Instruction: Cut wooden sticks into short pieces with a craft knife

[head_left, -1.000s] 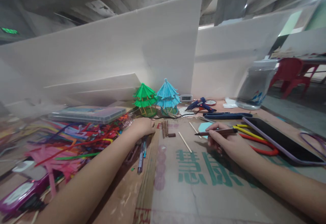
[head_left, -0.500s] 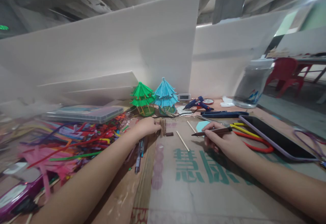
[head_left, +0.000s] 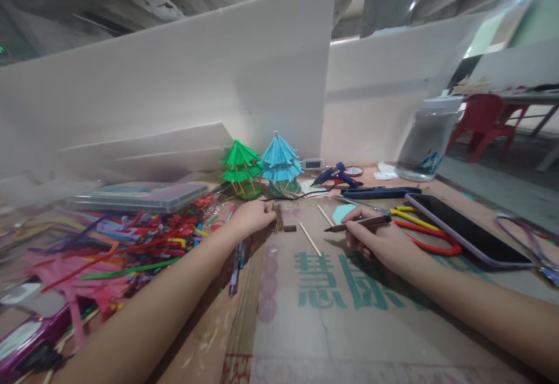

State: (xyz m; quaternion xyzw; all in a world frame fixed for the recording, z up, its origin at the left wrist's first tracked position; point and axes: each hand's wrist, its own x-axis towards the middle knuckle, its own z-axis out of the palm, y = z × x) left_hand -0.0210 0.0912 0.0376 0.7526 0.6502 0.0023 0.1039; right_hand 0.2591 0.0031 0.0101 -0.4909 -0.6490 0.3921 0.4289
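My left hand is closed, its fingertips at the left edge of a row of short brown sticks. Whatever lies between those fingers is hidden. My right hand grips a brown marker pen, uncapped, its tip pointing left above the cardboard. Beside the row lies a small dark brown piece, perhaps the pen's cap. Two pale bare sticks rest between my hands, the nearer stick slanting. A light-blue hexagon sits partly behind my right hand.
Behind stand a green model pavilion and a blue one. A glue gun, a phone, pliers and a clear jar are on the right. Colourful strips heap up at left, near pens.
The whole view has shifted slightly, so things appear a little further left. Both hands keep nearly the same pose, and the marker pen stays in my right hand.
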